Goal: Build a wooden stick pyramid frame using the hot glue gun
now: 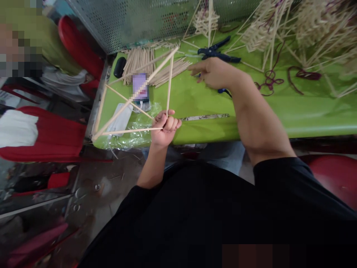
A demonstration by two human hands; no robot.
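My left hand [165,126] is closed around one corner of a frame of thin wooden sticks [131,99], held over the front edge of a green-covered table [306,111]. The frame's sticks fan out to the left and up from my fist. My right hand [213,72] reaches forward over the table, fingers spread and pointing left, just short of a loose pile of wooden sticks [150,65]. It holds nothing that I can see. Dark blue pliers [216,52] lie just beyond that hand.
Finished stick structures [262,29] stand at the table's back right, with dark red cord [279,78] lying near them. A clear plastic bag [134,128] and a blurred card sit at the front left. A perforated metal screen [131,18] rises behind. Another person sits at the far left.
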